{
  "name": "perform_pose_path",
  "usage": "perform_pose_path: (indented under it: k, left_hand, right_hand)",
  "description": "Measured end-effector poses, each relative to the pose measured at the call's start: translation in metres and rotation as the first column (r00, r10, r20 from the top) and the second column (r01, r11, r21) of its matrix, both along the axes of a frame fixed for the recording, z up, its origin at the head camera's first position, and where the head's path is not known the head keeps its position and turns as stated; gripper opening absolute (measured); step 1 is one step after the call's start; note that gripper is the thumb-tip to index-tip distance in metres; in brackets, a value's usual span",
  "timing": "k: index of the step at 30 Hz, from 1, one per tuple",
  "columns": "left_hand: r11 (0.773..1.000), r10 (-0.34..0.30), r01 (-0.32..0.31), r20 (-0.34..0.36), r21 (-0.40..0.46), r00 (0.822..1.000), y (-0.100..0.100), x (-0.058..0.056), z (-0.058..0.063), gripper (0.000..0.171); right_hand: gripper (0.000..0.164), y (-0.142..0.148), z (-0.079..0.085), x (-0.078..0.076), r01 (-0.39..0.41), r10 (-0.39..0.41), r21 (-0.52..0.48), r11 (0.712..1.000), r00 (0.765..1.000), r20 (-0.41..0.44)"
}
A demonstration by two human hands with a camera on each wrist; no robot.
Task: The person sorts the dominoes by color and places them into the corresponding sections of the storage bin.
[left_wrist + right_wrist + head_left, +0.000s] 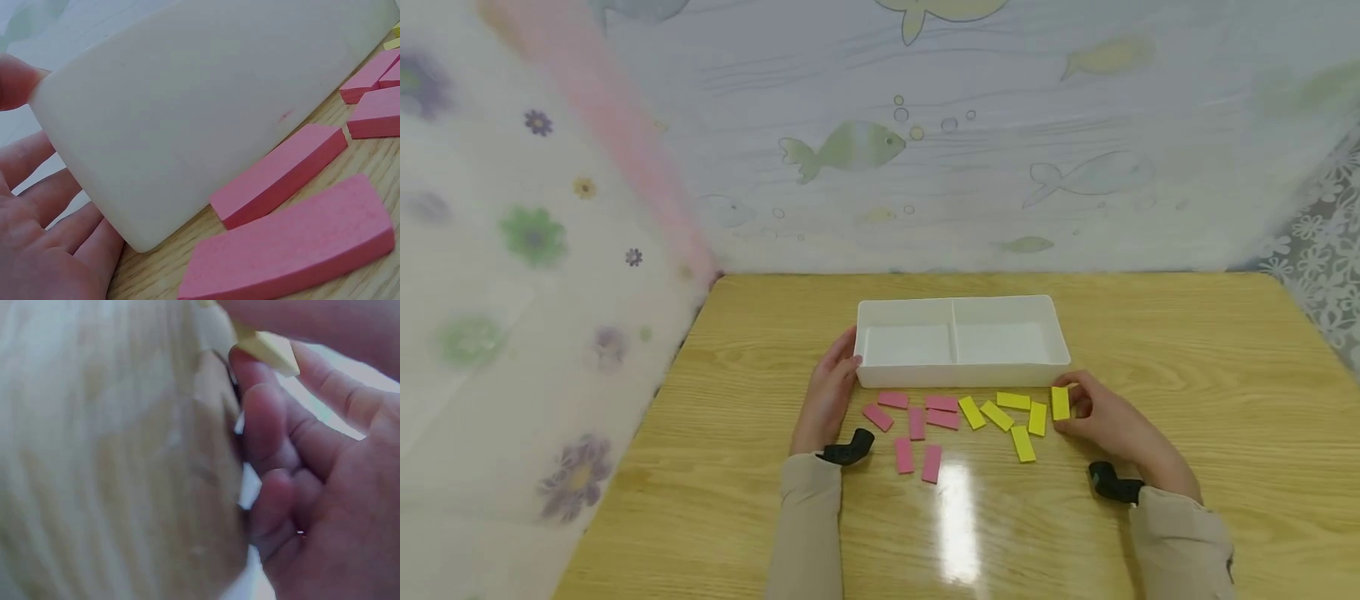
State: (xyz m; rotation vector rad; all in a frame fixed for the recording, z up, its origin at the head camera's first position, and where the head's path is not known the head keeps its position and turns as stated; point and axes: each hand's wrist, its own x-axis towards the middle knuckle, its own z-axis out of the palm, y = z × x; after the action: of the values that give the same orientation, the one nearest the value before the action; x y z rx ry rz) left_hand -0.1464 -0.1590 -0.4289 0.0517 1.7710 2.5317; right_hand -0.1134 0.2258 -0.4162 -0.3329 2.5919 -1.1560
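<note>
A white two-compartment box [955, 377] stands on the table, both compartments bare inside. My left hand [829, 400] holds its left end: in the left wrist view the thumb [19, 82] touches the top corner, and the fingers [56, 194] lie along the end wall. Near the box's front right corner, my right hand [1108, 417] pinches a yellow block [1060, 403] between thumb and fingers. That yellow block [269, 353] is partly hidden by a finger in the blurred right wrist view. Several pink blocks [904, 455] and several yellow blocks [1022, 443] lie before the box.
The wooden table [730, 500] extends to both sides of the box. A fish-patterned sheet [970, 192] hangs behind it, and a flowered sheet [535, 350] is at the left. Black wrist mounts [848, 450] sit on both wrists.
</note>
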Motion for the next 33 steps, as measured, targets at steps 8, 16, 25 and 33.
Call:
perform_pose_path:
  k: [8, 16, 25, 33]
  left_hand:
    - [1.000, 0.015, -0.015, -0.018, 0.010, 1.000, 0.010, -0.001, -0.003, 0.047]
    - [0.998, 0.063, -0.063, -0.011, -0.009, 0.998, 0.011, 0.003, -0.007, 0.049]
    - [0.993, 0.072, -0.072, -0.007, -0.095, 0.997, 0.012, -0.001, -0.001, 0.049]
    - [0.974, 0.129, -0.125, 0.009, -0.189, 0.992, 0.010, 0.004, 0.001, 0.047]
  right_hand:
    - [0.055, 0.014, -0.002, -0.001, -0.028, 0.032, -0.131, 0.991, 0.999, 0.023]
    - [0.051, 0.019, -0.005, -0.002, -0.069, 0.080, -0.225, 0.972, 0.996, 0.036]
    - [0.042, 0.017, -0.003, 0.002, 0.018, -0.012, -0.151, 0.988, 0.999, 0.041]
    - [0.036, 0.011, 0.002, 0.002, 0.094, -0.085, -0.160, 0.983, 0.995, 0.056]
